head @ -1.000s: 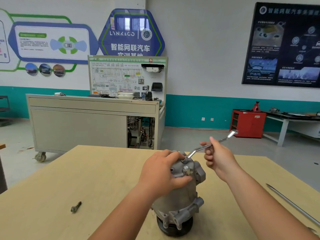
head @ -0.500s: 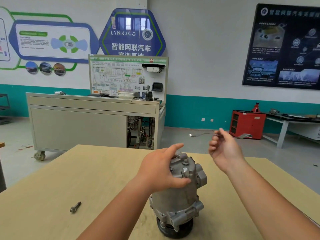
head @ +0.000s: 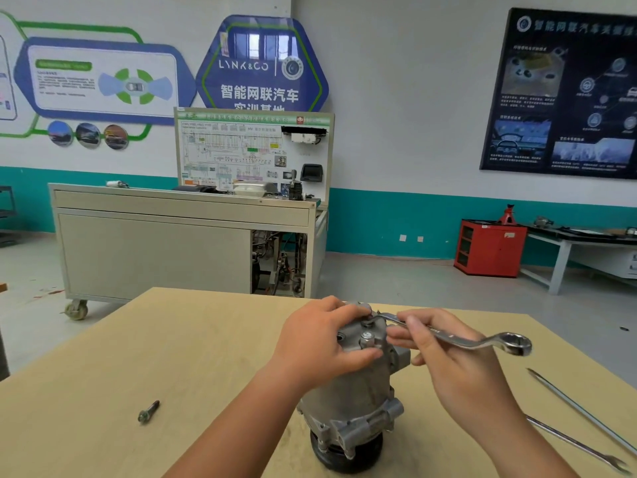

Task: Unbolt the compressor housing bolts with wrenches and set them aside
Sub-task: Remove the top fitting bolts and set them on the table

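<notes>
- Fingers [head: 425, 326] of the right hand [head: 458, 370] were clamped on the shank of the offset ring wrench [head: 458, 339], pinching it close to the working end. The free ring stuck out to the right, well clear of the palm.
- Its far ring appeared to sit over a rear bolt at the back of the housing top. I could not tell whether it was fully seated.
- Left hand [head: 317, 343] was curled over the crown of the compressor [head: 351, 401], fingers gripping the casting. The unit stood upright on its pulley on the table [head: 172, 339].
- 1 more bolt head [head: 367, 336] showed on the near side of the top, untouched. 1 loose bolt [head: 149, 411] lay well apart to the left.
- To do this step well, I judged the ring should be pressed square and fully down before any pull.
- The right hand would gain leverage by sliding out toward the free ring, and the left should bear down so the compressor cannot tip or spin.
- 2 spare wrenches [head: 586, 446] lay at the right edge.
</notes>
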